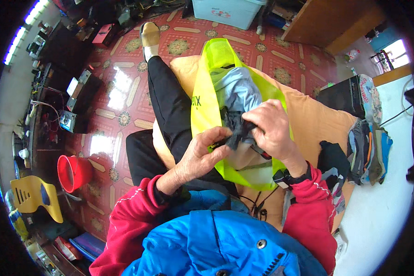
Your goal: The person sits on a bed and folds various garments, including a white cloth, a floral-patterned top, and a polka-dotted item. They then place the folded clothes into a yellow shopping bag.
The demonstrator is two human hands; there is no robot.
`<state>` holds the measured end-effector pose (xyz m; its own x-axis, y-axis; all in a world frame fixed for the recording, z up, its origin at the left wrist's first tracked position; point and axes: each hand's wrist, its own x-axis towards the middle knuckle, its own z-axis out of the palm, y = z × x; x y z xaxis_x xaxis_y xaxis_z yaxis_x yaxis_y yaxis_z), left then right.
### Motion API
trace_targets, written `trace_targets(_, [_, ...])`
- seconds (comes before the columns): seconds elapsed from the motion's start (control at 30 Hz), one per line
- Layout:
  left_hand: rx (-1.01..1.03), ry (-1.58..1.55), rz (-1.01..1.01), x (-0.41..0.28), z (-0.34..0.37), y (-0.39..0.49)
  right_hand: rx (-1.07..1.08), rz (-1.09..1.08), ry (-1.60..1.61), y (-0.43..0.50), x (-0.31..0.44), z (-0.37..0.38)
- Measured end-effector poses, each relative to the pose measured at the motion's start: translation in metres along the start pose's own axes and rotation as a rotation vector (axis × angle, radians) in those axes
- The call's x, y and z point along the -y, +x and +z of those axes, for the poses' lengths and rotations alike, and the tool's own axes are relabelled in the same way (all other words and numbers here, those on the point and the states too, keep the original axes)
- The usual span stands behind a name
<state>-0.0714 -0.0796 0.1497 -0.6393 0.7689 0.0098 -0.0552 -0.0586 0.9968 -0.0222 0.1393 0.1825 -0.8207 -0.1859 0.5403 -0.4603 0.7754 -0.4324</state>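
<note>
Both hands hold a small dark cloth item (239, 132) over an open neon-yellow bag (204, 114). My left hand (207, 151) pinches its lower left end between thumb and fingers. On the other side, my right hand (270, 127) grips its upper right end. Light blue-grey fabric (241, 89) lies bunched inside the bag, above the hands in the picture. Beige cloth (248, 157) shows below them, partly covered by the right hand. The bag rests on an orange-covered seat or bed (307, 120), beside a black-trousered leg. What the dark item is exactly, I cannot tell.
Folded clothes (369, 151) stand stacked at the right, with a dark garment (333, 155) beside them. A black case (341, 96) is behind. At left are a red bucket (74, 172) and a yellow plastic chair (38, 195) on the patterned floor. A lidded bin (227, 13) stands at the top.
</note>
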Motion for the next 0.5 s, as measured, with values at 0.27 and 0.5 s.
trace_targets(0.27, [0.055,-0.204,-0.113,0.036,-0.003,0.021,-0.141,0.348,0.195,-0.017,0.008,0.032])
trace_targets(0.5, [-0.005,-0.24,-0.124,0.046,-0.003,0.017,0.024,0.157,-0.196,-0.016,0.025,0.018])
